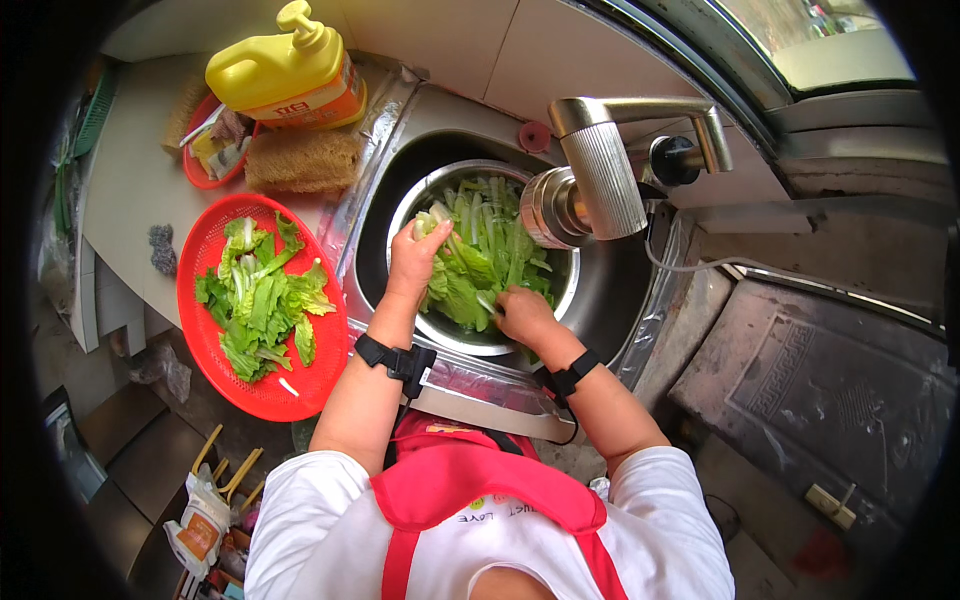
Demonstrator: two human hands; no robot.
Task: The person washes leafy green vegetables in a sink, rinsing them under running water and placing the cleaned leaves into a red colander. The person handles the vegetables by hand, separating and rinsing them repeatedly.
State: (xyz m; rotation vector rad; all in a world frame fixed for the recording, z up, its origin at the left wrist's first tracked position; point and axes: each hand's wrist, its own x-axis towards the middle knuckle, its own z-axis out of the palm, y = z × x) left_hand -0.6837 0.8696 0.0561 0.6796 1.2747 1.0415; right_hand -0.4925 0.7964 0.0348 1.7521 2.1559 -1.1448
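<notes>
A round stainless steel basin sits inside the sink, holding water and many green lettuce leaves. At the basin's left side, my left hand grips a bunch of leaves by the pale stem end, thumb on top. My right hand is lower, over the basin's near right part, with its fingers closed on a leaf whose white stem shows beside them. Left of the sink, a red plastic colander carries a loose pile of torn lettuce.
A metal faucet reaches over the basin's right side. Behind the colander are a yellow detergent jug, a loofah sponge and a small red basket of cloths. A steel wool scrubber lies on the counter.
</notes>
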